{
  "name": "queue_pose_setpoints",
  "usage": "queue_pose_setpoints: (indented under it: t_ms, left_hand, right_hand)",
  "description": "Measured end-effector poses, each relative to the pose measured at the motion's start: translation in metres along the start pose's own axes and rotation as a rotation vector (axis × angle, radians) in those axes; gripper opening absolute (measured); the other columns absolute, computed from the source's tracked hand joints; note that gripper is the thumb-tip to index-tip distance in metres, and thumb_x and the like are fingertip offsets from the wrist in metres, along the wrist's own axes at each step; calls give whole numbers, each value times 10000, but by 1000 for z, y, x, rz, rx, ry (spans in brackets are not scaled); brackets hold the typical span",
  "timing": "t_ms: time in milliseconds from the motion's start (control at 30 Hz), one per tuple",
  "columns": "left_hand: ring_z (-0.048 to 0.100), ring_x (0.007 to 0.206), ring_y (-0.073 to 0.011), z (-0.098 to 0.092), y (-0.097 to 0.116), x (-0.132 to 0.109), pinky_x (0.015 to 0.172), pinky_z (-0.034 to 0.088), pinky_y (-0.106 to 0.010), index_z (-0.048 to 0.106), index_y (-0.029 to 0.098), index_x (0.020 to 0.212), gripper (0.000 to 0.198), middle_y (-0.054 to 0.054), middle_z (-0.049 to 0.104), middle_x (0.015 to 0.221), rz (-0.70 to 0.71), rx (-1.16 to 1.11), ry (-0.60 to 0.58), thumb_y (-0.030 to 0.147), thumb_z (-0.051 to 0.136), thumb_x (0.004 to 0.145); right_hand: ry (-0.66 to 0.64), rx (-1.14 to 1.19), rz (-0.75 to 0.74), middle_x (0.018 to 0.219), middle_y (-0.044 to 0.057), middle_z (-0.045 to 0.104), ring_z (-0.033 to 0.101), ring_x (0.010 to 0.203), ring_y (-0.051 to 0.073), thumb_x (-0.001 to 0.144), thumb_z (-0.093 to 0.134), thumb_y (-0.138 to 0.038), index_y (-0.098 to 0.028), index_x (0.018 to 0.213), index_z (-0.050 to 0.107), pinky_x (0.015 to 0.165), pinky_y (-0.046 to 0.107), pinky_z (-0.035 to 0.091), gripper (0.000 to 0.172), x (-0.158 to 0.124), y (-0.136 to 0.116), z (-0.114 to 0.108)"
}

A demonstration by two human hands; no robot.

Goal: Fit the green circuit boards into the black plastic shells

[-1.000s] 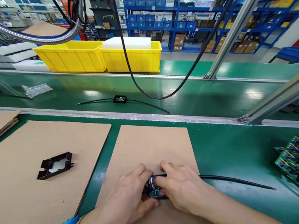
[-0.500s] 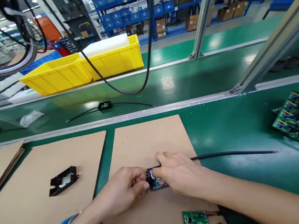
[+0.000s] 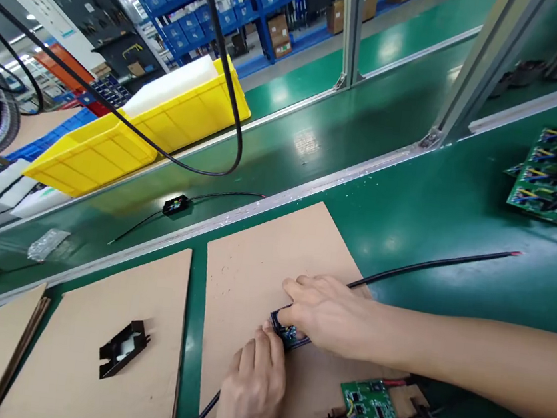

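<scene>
A small black plastic case (image 3: pixel 299 343) with a green circuit board (image 3: pixel 289 333) inside lies on the cardboard sheet between my hands. My right hand (image 3: pixel 324 313) grips it from the right, thumb down on the board and fingers over the far side. At the case's left end, my left hand (image 3: pixel 256 381) is palm down, its fingers bent together against the end. A black cable (image 3: pixel 205 410) runs out from under that hand toward the lower left; the fingertips are partly hidden. Another black cable (image 3: pixel 433 261) leads from behind my right hand, ending in a red tip.
An empty black case (image 3: pixel 123 350) lies on the left cardboard (image 3: pixel 162 296). Wired green boards (image 3: pixel 369 407) sit at the front right. More boards (image 3: pixel 547 169) are stacked at the right. Yellow bins (image 3: pixel 98 158) stand beyond the metal rail (image 3: pixel 269 206).
My left hand has turned from a sideways pinch to palm down over the case's left end, and a cable now shows beneath it. My right hand keeps its hold. The view has shifted slightly.
</scene>
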State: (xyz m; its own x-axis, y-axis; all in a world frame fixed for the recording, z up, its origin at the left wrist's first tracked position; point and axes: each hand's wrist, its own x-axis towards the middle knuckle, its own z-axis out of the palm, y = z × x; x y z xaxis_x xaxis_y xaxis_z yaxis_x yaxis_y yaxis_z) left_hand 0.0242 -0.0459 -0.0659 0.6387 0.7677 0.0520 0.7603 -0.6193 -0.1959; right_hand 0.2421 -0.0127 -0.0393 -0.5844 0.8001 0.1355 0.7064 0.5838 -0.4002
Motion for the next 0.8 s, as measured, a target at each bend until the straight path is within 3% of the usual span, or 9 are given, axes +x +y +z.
queue_pose_setpoints:
  t_ms: [100, 233, 333, 433, 567, 633, 800]
  left_hand:
    - [638, 856, -259, -1, 6, 2, 721, 508, -357, 532, 86, 1274, 422, -209, 649, 1114, -13, 54, -35, 19, 303, 926]
    - [632, 865, -234, -5, -8, 5, 721, 511, -325, 553, 128, 1248, 444, -124, 672, 1056, 95, 41, -17, -24, 348, 885]
    - [625, 852, -209, -6, -16, 6, 725, 501, -304, 586, 177, 1180, 429, -72, 672, 1029, 96, -26, 33, -29, 372, 870]
    - [617, 819, -198, -5, -18, 9, 726, 486, -303, 617, 202, 1065, 338, -50, 669, 958, 60, -176, 82, 16, 386, 903]
    - [594, 763, -188, -5, -19, 17, 670, 475, -280, 623, 210, 875, 230, -47, 611, 825, -37, -531, 98, 106, 422, 917]
    - [585, 746, -188, -6, -22, 21, 645, 475, -271, 613, 207, 815, 208, -47, 582, 790, -76, -657, 76, 128, 441, 900]
    - [591, 759, -185, -7, -29, 26, 663, 487, -272, 621, 214, 788, 229, -41, 580, 784, -66, -759, 9, 143, 436, 903]
  right_hand:
    - [-19, -22, 2, 850, 76, 550, 496, 898, 255, 865, 570, -85, -202, 865, 689, 675, 337, 373, 167, 2, -2, -3]
    - [-104, 44, -17, 861, 56, 583, 524, 915, 238, 777, 656, -95, -213, 898, 682, 715, 323, 398, 171, 12, -1, -10]
    - [-166, 65, 29, 908, 62, 641, 578, 915, 227, 818, 690, -260, -176, 938, 660, 754, 313, 432, 150, 30, -1, -13]
    - [-216, 21, 49, 859, 93, 670, 614, 859, 255, 800, 724, -402, -125, 904, 645, 693, 326, 451, 306, 45, -5, -10]
    - [-216, -50, -38, 965, 113, 672, 603, 901, 253, 890, 601, -189, -115, 993, 621, 757, 372, 436, 128, 46, -13, -2]
    - [-193, -106, -129, 987, 106, 662, 591, 910, 239, 936, 489, -119, -117, 1018, 607, 773, 382, 423, 144, 41, -15, 0]
    - [-157, -109, -251, 968, 62, 657, 578, 915, 217, 962, 523, -204, -145, 985, 594, 808, 373, 411, 95, 38, -6, 5]
